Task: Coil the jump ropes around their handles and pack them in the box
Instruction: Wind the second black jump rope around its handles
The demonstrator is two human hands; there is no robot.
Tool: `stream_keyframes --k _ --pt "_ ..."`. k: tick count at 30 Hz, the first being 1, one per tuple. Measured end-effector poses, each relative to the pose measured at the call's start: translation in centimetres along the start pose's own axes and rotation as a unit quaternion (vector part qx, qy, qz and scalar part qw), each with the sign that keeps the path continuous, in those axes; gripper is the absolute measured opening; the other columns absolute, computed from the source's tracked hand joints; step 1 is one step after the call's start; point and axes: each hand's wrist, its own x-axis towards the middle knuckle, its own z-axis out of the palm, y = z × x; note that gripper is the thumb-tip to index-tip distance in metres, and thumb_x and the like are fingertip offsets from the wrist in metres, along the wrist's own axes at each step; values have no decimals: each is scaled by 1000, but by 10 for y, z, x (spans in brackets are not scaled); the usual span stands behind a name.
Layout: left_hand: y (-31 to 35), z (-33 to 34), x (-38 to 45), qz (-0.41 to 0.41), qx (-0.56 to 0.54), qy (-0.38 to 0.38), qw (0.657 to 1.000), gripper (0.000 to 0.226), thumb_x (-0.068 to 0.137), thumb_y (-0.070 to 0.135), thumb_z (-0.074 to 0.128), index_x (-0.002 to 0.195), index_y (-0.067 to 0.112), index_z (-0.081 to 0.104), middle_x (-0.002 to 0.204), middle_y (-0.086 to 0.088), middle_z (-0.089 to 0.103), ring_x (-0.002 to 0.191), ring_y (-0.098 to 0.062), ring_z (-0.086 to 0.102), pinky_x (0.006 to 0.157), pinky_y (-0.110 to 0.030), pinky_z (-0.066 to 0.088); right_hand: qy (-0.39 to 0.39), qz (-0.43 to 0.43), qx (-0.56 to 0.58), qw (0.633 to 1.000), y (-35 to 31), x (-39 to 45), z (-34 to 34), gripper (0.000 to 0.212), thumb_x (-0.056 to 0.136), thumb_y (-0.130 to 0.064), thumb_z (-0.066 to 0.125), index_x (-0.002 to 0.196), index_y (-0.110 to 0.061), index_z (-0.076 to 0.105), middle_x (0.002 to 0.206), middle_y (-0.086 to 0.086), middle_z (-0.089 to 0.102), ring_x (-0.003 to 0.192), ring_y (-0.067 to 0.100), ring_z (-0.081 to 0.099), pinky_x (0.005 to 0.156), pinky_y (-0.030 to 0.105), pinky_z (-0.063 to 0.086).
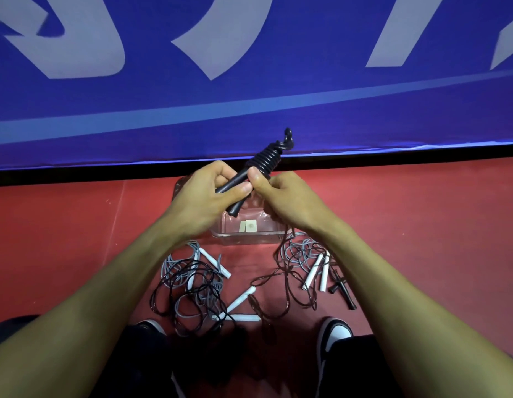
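Note:
My left hand (205,196) grips a pair of black jump-rope handles (238,180), held tilted up to the right above the box. Black rope is coiled tightly round their upper half (268,156). My right hand (286,199) pinches the same rope beside the handles, and its loose length (281,254) hangs from that hand to the floor. The clear plastic box (249,237) stands on the red floor right under my hands, partly hidden by them. Inside I see only a small label.
Loose ropes lie tangled on the floor before the box: grey and black rope with white handles (215,264) at left, white handles (317,271) and black handles (342,291) at right. A blue banner wall (249,81) stands close behind. My shoes (334,334) are near the ropes.

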Motion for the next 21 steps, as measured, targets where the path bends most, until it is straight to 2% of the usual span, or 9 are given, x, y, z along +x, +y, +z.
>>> stream_keyframes --k 3,5,8,11,13,16,18,19,21 --pt "1 1 -2 -10 -30 -17 999 24 94 14 69 93 6 47 77 -14 75 69 -27 73 61 -35 56 0 18 -48 999 0 -3 1 73 99 -66 33 59 -14 64 44 -6 58 40 5 50 56 27 40" --pt "2 5 -4 -6 -54 -36 998 29 95 5 65 90 9 37 72 -17 72 62 -34 70 55 -36 54 -12 29 -51 998 1 -4 4 74 97 -70 29 63 -14 63 54 -2 63 45 9 54 56 27 43" --pt "0 8 -4 10 -16 -48 999 29 96 5 64 93 12 37 65 -7 69 53 -29 63 54 -37 52 -11 22 -78 997 5 -2 3 67 101 -63 31 63 -17 61 52 -8 60 47 5 52 59 27 40" --pt "2 8 -3 -24 -99 -30 994 26 96 3 64 101 11 40 69 -8 68 55 -27 62 53 -32 53 -13 -3 -30 999 3 1 0 62 104 -52 38 57 -17 59 44 -9 52 40 3 43 54 28 31" --pt "7 9 -4 -64 -175 -62 980 14 98 14 59 103 6 49 72 -12 68 60 -25 65 59 -34 58 -12 -47 -9 999 1 3 0 58 105 -48 41 60 -15 58 47 -7 50 43 4 39 53 26 29" --pt "9 7 -7 -139 -292 -124 938 45 98 45 41 97 3 56 68 -15 62 61 -25 60 64 -39 57 20 -75 -5 997 1 5 1 52 102 -51 43 65 -14 50 52 -7 41 48 7 34 55 31 30" --pt "8 7 -4 -160 -316 -105 929 52 102 49 34 102 3 59 66 -12 55 60 -23 51 62 -36 48 25 -45 -26 998 2 4 1 62 101 -58 39 65 -9 53 48 -5 47 46 11 43 57 34 39" --pt "5 9 -3 -150 -306 -74 937 46 106 43 34 100 4 60 65 -9 53 60 -22 46 61 -35 43 19 -22 -42 999 1 1 0 67 101 -61 35 64 -10 57 45 -5 53 45 12 50 59 33 44" --pt "-2 13 0 -83 -181 -3 980 33 107 29 39 90 12 62 67 -1 53 62 -17 45 62 -33 41 3 16 -52 999 0 -3 -1 72 98 -68 29 65 -14 62 45 -6 59 45 12 57 58 30 48"
